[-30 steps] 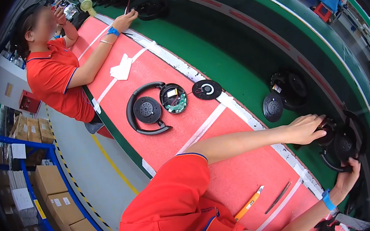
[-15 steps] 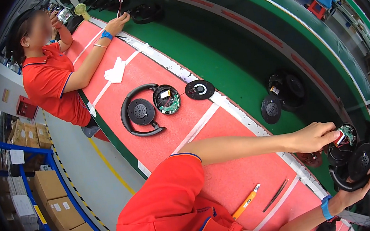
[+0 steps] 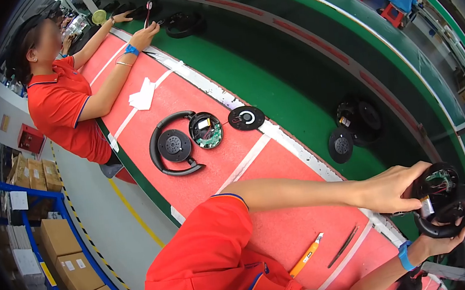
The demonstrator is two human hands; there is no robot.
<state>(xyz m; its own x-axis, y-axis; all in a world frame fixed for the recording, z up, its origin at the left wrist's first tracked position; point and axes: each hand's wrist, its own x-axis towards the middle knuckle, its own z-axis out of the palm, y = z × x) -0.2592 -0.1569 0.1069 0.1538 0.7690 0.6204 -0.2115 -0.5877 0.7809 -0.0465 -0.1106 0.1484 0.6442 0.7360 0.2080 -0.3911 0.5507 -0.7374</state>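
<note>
At the right, a black over-ear headphone [image 3: 437,230] is held over the edge of the green conveyor. Its ear cup is uncovered, showing a green circuit board [image 3: 437,181], thin red wires and a small silvery battery [image 3: 427,207]. My left hand [image 3: 393,187] is closed on that ear cup from the left, thumb beside the battery and fingertips hidden behind the rim. From below, my right hand [image 3: 445,242], with a blue wristband, grips the headband. A yellow utility knife [image 3: 307,255] and dark tweezers [image 3: 343,246] lie on the pink mat near my body.
On the pink mat [image 3: 239,212], another opened headphone [image 3: 171,146] lies with its round speaker plate [image 3: 246,118] wired out. More headphone parts [image 3: 355,123] rest on the green conveyor [image 3: 271,78]. A co-worker [image 3: 66,100] in red sits at the far left.
My left hand has shifted its grip around the ear cup, and the cup has turned, with the battery now lower. The co-worker's far arm has reached forward to the conveyor.
</note>
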